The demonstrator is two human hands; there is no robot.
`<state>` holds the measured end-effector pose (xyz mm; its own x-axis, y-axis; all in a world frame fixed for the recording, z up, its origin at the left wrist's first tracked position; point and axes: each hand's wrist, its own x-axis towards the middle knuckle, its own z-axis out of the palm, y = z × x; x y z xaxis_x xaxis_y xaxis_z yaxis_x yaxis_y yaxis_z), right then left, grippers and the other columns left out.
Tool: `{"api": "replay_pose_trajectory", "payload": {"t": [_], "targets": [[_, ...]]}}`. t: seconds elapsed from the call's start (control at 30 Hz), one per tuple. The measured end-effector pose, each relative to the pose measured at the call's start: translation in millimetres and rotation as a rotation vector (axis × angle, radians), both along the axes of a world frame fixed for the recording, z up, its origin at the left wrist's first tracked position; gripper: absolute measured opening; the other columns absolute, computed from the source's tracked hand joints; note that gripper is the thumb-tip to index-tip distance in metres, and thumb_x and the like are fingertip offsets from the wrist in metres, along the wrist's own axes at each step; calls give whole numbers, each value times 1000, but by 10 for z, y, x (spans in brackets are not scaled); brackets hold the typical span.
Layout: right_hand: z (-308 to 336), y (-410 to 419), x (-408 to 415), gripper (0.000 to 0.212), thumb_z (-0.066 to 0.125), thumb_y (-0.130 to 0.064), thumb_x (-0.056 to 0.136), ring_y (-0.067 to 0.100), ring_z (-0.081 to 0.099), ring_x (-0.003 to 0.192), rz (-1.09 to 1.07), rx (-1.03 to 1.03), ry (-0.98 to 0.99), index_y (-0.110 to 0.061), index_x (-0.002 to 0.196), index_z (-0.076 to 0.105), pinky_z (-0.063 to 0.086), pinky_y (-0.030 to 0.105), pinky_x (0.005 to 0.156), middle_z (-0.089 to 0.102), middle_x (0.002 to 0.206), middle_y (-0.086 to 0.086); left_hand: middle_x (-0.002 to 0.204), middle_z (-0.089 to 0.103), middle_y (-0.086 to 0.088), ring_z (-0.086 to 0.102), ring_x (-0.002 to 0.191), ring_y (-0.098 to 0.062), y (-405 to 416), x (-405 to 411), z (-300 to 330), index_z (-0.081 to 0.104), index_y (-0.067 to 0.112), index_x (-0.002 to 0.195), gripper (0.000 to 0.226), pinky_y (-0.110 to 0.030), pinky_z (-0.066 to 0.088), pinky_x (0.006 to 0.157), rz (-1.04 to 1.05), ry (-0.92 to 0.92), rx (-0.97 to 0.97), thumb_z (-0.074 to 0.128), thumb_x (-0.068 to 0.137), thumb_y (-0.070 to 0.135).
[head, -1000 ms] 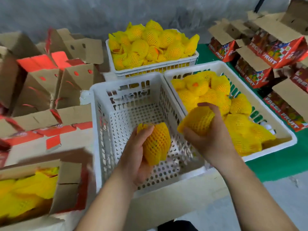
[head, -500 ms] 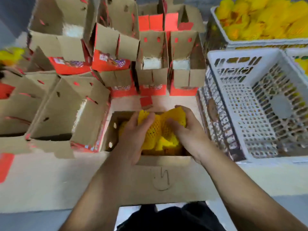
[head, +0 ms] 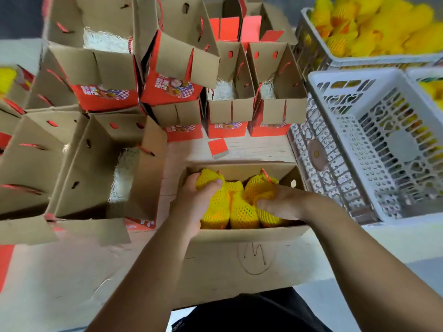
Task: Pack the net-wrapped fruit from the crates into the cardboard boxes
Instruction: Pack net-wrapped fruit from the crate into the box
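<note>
**Seating two netted fruit in the near box**

Both hands are down inside the open brown cardboard box (head: 242, 236) directly below the wearer. The left hand (head: 196, 204) has its fingers and thumb curled around a fruit wrapped in yellow foam net (head: 215, 207) at the box's left side. The right hand (head: 282, 204) curls its fingers over a second yellow net-wrapped fruit (head: 260, 188) at the right side. Between the two hands more yellow netted fruit (head: 239, 212) already stand packed side by side, touching one another.

The step in hand appears to be pressing these two pieces into the last gaps. To do it well, each fruit should probably go in upright like its neighbours, pushed down evenly, not squeezed, so the net stays around it and the skin is not bruised. The red cord handle (head: 266, 174) poking up beyond the right hand ought to stay clear of the fruit.

Just right of the right hand sits an empty white perforated plastic crate (head: 323, 97); beyond it, a white crate heaped with yellow netted fruit (head: 374, 27). Left of and beyond the left hand stand open red-and-brown cardboard boxes (head: 105, 164), some lined with pale shredded padding.
</note>
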<state>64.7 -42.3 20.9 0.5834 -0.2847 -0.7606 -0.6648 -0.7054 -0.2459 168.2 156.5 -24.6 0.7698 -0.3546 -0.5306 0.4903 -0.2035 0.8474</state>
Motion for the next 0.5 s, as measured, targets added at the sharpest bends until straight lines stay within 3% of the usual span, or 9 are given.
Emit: {"api": "replay_pose_trajectory", "payload": {"t": [0.1, 0.23, 0.27, 0.37, 0.43, 0.5], "targets": [[8, -21, 45, 44, 39, -43, 107, 28, 57, 119, 141, -39, 124, -18, 139, 58, 43, 35, 99, 62, 132, 10, 122, 71, 1, 65, 117, -28, -23, -8, -61, 64, 39, 124, 71, -54, 52, 103, -40, -22, 49, 80, 60, 65], [-158, -61, 112, 26, 46, -6, 104, 28, 56, 97, 179, -139, 289, -3, 127, 57, 50, 35, 84, 55, 109, 11, 114, 69, 13, 65, 106, -9, -71, -21, -95, 60, 43, 119, 59, -32, 55, 91, -42, -37, 59, 80, 66, 57], [-198, -74, 136, 23, 47, -6, 102, 29, 58, 100, 218, -161, 321, -2, 123, 57, 51, 35, 88, 54, 110, 11, 109, 69, 16, 65, 99, -2, -79, -29, -110, 59, 44, 115, 49, -23, 53, 83, -44, -49, 53, 82, 73, 49], [-198, -8, 247, 41, 47, -16, 102, 34, 60, 120, 351, -224, 383, -5, 141, 53, 54, 43, 99, 58, 136, 14, 99, 66, 19, 62, 77, 14, -101, -62, -155, 57, 39, 110, 37, -2, 43, 58, -57, -108, 54, 81, 86, 25], [-142, 58, 313, 49, 47, -19, 102, 35, 56, 128, 364, -265, 403, -5, 149, 46, 52, 43, 100, 51, 148, 16, 102, 66, 15, 64, 83, 5, -114, -86, -141, 56, 36, 116, 41, 0, 41, 59, -85, -141, 71, 81, 86, 22], [-38, 78, 333, 50, 49, -25, 102, 33, 57, 127, 332, -285, 370, -6, 149, 44, 52, 42, 101, 54, 145, 15, 107, 66, 7, 63, 96, -11, -113, -100, -121, 56, 32, 119, 43, -3, 44, 68, -117, -199, 96, 81, 86, 22]]}}
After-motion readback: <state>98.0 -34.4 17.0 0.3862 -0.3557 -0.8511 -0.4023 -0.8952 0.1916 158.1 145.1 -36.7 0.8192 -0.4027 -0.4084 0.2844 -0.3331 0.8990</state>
